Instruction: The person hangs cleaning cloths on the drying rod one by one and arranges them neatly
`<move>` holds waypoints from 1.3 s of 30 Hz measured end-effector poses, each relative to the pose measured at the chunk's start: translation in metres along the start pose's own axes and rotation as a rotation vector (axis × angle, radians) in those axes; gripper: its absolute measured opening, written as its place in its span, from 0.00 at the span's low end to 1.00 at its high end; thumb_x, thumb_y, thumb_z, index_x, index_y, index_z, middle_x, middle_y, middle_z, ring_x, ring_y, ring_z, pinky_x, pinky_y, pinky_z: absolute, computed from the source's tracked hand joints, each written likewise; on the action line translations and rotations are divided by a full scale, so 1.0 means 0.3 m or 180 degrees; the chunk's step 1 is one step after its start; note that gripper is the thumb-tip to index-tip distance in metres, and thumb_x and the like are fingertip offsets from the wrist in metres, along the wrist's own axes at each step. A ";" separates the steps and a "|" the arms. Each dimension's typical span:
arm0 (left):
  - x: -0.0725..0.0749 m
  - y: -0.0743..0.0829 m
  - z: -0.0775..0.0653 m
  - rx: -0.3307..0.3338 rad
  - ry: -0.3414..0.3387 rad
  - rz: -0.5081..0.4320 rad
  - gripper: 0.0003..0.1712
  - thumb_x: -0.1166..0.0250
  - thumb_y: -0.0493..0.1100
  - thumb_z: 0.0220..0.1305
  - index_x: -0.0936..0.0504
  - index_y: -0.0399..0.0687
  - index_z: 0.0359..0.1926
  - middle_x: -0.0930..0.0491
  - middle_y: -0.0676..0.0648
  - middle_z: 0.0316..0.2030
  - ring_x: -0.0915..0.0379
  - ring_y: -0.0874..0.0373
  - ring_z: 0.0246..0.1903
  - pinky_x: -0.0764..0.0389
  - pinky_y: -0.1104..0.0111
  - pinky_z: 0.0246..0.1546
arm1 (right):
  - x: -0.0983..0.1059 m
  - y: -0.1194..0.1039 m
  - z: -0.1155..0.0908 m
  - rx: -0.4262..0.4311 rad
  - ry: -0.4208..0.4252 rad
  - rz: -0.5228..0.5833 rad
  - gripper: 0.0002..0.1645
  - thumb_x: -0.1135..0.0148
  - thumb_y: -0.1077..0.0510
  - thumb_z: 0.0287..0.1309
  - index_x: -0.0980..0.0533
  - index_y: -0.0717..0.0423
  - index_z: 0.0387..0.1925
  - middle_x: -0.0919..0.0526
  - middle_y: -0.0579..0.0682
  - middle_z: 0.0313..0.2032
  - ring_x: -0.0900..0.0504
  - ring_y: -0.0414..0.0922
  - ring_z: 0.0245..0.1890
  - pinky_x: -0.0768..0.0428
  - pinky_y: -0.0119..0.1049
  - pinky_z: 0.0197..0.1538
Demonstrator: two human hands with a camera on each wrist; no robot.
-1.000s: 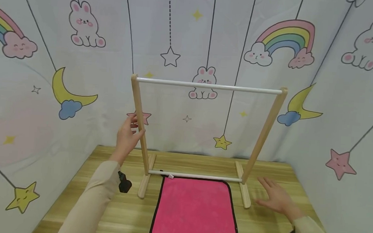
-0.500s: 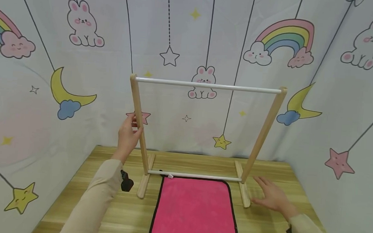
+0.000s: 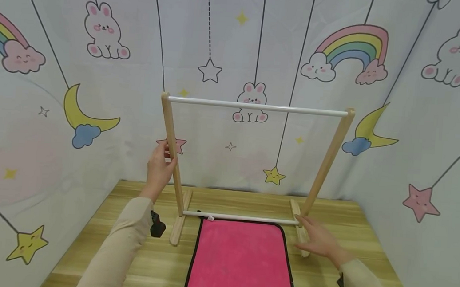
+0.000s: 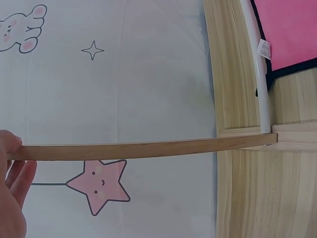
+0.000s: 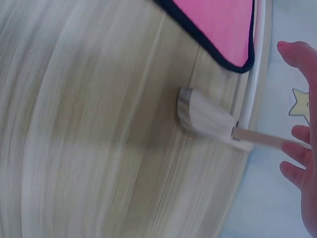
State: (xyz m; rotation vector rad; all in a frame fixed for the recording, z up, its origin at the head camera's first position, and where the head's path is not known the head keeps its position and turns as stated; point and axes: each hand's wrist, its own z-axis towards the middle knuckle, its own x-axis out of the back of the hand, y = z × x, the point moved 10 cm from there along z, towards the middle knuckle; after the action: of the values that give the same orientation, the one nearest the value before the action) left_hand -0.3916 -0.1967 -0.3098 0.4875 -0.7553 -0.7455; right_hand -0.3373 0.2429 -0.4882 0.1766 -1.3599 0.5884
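Observation:
A wooden rack [image 3: 329,161] with white crossbars stands upright at the back of the table. My left hand [image 3: 159,167] grips its left post [image 4: 124,150], thumb on one side and fingers on the other. My right hand [image 3: 321,239], fingers spread, is over the rack's right foot [image 3: 295,207]; whether it touches the wood I cannot tell. In the right wrist view that hand's fingers [image 5: 294,173] lie near the right post [image 5: 265,138]. A pink towel [image 3: 242,260] with black edging lies flat in front of the lower white bar [image 3: 241,217].
The wood-grain table [image 3: 145,262] meets a white backdrop [image 3: 212,169] printed with rabbits, stars and rainbows at the back and both sides. A small white tag [image 4: 264,49] shows at the towel's far left corner.
My right hand has moved left, from the bare table beside the rack to its right foot. The left hand stays at the left post. The rack and the towel have not moved.

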 end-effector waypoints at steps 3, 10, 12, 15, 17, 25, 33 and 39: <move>0.000 0.001 -0.003 -0.0010 -0.0006 0.0019 0.25 0.39 0.28 0.54 0.32 0.36 0.54 0.27 0.36 0.41 0.26 0.45 0.37 0.19 0.56 0.32 | -0.030 -0.022 0.026 0.0028 -0.0022 0.0053 0.48 0.30 0.42 0.39 0.35 0.62 0.60 0.28 0.65 0.53 0.29 0.62 0.51 0.27 0.56 0.49; 0.002 0.005 -0.004 -0.0071 0.0019 0.0075 0.24 0.39 0.28 0.54 0.32 0.35 0.54 0.27 0.35 0.40 0.26 0.44 0.37 0.19 0.55 0.31 | -0.105 -0.094 0.097 -0.0082 -0.0218 0.0491 0.48 0.31 0.44 0.41 0.38 0.61 0.62 0.31 0.62 0.57 0.32 0.59 0.56 0.31 0.55 0.55; 0.004 0.005 -0.004 -0.0073 0.0030 0.0073 0.24 0.39 0.28 0.54 0.32 0.35 0.53 0.27 0.35 0.40 0.25 0.44 0.36 0.18 0.55 0.31 | -0.120 -0.126 0.119 -0.0057 -0.0207 0.0573 0.48 0.30 0.45 0.41 0.37 0.61 0.61 0.31 0.63 0.57 0.32 0.59 0.56 0.31 0.55 0.55; 0.003 0.005 -0.004 -0.0083 0.0038 0.0073 0.24 0.39 0.28 0.54 0.31 0.35 0.53 0.27 0.35 0.40 0.25 0.44 0.36 0.18 0.55 0.31 | -0.153 -0.171 0.151 -0.0013 -0.0214 0.0663 0.48 0.29 0.46 0.40 0.37 0.62 0.61 0.31 0.63 0.56 0.33 0.59 0.57 0.30 0.55 0.55; 0.003 0.004 -0.003 -0.0079 0.0038 0.0070 0.23 0.39 0.28 0.54 0.31 0.36 0.52 0.27 0.35 0.39 0.25 0.45 0.36 0.18 0.56 0.31 | -0.182 -0.196 0.168 0.0008 -0.0253 0.0719 0.49 0.29 0.45 0.40 0.38 0.63 0.61 0.31 0.62 0.57 0.34 0.58 0.58 0.31 0.54 0.56; -0.003 -0.003 0.000 -0.0076 0.0054 0.0087 0.24 0.39 0.28 0.53 0.31 0.36 0.53 0.27 0.36 0.40 0.26 0.45 0.36 0.18 0.57 0.31 | -0.291 -0.289 0.198 0.0086 -0.0446 0.1030 0.50 0.31 0.47 0.43 0.41 0.64 0.63 0.34 0.61 0.60 0.36 0.58 0.60 0.34 0.53 0.58; -0.002 -0.004 -0.001 -0.0067 0.0068 0.0116 0.24 0.39 0.28 0.54 0.32 0.37 0.53 0.27 0.36 0.40 0.26 0.46 0.36 0.18 0.57 0.31 | -0.376 -0.334 0.203 0.0018 -0.0460 0.0882 0.42 0.38 0.47 0.53 0.40 0.68 0.62 0.39 0.64 0.62 0.39 0.59 0.62 0.35 0.54 0.59; 0.000 -0.001 -0.001 -0.0094 0.0100 0.0127 0.24 0.39 0.27 0.53 0.32 0.35 0.53 0.27 0.35 0.40 0.26 0.45 0.36 0.18 0.58 0.31 | -0.409 -0.341 0.215 0.0008 -0.0221 0.0701 0.34 0.41 0.51 0.56 0.36 0.70 0.58 0.34 0.65 0.59 0.35 0.58 0.59 0.34 0.51 0.59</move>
State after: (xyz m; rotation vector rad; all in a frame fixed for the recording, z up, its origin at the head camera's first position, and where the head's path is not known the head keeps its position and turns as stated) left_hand -0.3914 -0.1967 -0.3102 0.4553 -0.7218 -0.7096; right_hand -0.3539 0.0916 -0.5687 0.0496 -1.4564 0.7739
